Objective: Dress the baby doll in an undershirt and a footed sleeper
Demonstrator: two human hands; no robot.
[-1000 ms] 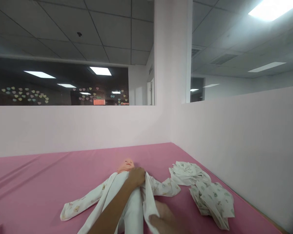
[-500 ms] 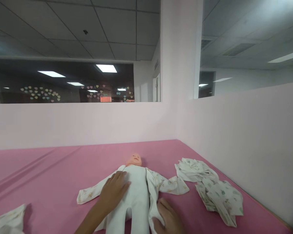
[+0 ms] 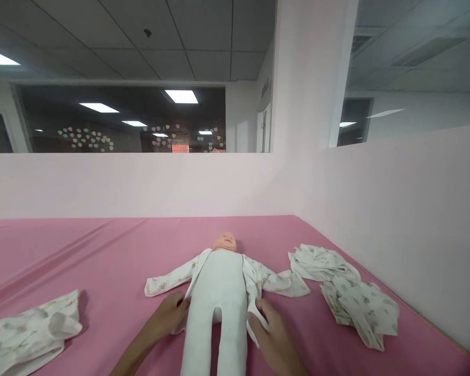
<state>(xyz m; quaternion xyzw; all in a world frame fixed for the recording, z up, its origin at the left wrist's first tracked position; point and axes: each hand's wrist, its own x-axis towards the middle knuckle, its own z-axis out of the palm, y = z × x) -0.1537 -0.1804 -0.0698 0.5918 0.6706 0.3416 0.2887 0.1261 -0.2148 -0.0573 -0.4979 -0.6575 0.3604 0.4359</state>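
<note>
Left of the doll (image 3: 221, 277), laid face-up on the pink sheet (image 3: 113, 261), a garment (image 3: 33, 337) is seen. The shirt (image 3: 284, 283) is pinched between fingers: by the right hand (image 3: 273, 334) right of the doll, by the left hand (image 3: 169, 315) left of it. Right of it, cloths (image 3: 362, 308) are heaped.
</note>
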